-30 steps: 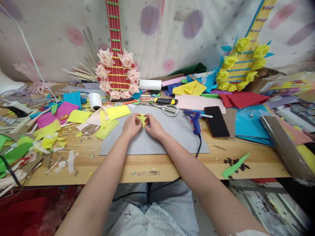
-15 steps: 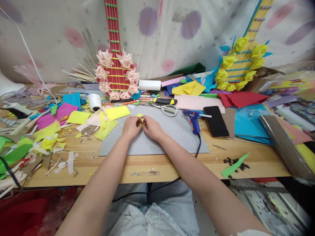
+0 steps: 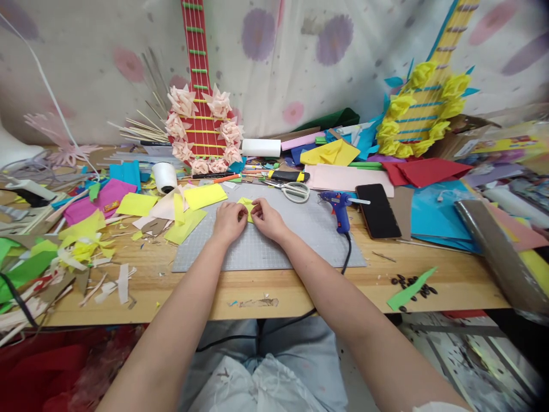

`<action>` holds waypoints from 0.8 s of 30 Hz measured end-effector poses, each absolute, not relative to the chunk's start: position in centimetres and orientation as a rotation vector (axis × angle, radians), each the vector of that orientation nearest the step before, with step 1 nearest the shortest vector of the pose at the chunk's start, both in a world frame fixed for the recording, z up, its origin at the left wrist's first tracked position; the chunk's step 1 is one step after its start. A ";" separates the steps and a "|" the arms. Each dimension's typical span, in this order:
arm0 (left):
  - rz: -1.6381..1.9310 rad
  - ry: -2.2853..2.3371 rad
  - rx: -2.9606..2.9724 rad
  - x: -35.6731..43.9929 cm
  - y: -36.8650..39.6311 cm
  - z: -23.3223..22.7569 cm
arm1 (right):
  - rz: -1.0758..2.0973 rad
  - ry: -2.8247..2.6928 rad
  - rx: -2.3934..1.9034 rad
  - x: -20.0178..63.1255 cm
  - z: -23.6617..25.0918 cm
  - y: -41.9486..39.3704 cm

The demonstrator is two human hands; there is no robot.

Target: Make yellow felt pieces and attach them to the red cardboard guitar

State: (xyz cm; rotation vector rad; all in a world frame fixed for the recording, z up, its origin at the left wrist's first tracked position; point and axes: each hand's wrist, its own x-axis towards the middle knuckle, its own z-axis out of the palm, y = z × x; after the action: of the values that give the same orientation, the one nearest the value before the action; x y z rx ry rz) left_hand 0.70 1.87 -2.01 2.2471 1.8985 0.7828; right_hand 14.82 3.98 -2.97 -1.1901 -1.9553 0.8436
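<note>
A small piece of yellow paper [image 3: 247,207] is held between my two hands, low over the grey cutting mat [image 3: 274,257]. My left hand [image 3: 230,221] is closed on its left side, fingers curled. On the other side, my right hand [image 3: 266,218] pinches the paper's right edge with thumb and fingers. Parts of the paper are hidden behind the fingers. Behind my right hand lie scissors [image 3: 295,193] with pale handles. A blue glue gun [image 3: 338,210] rests on the mat's right side. Flat yellow paper pieces [image 3: 205,196] lie left of my hands.
A red paper guitar [image 3: 206,131] with pink flowers and a yellow one [image 3: 414,117] lean at the back. A black phone [image 3: 377,212] lies right, past the glue-gun cord [image 3: 348,254]. Paper scraps [image 3: 86,246] cover the left side. A white roll [image 3: 261,148] sits behind the mat.
My right hand has shifted slightly right, away from my left, so more of the yellow paper shows between them. The camera view has moved very slightly.
</note>
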 end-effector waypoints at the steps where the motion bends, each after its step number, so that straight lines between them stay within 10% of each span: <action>1: 0.780 1.900 2.252 0.7 1.9 -2.0 | 0.823 -1.983 -1.177 14.8 -2.9 3.9; 24: 0.659 1.970 2.285 0.9 1.5 -2.1 | 0.597 -2.168 -1.126 14.7 -2.6 3.3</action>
State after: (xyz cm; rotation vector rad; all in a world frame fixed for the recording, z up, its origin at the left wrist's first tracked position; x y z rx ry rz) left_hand 0.91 1.46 -2.10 2.2847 1.9700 0.6588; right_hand 14.66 3.35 -2.59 -1.1257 -2.1676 0.5969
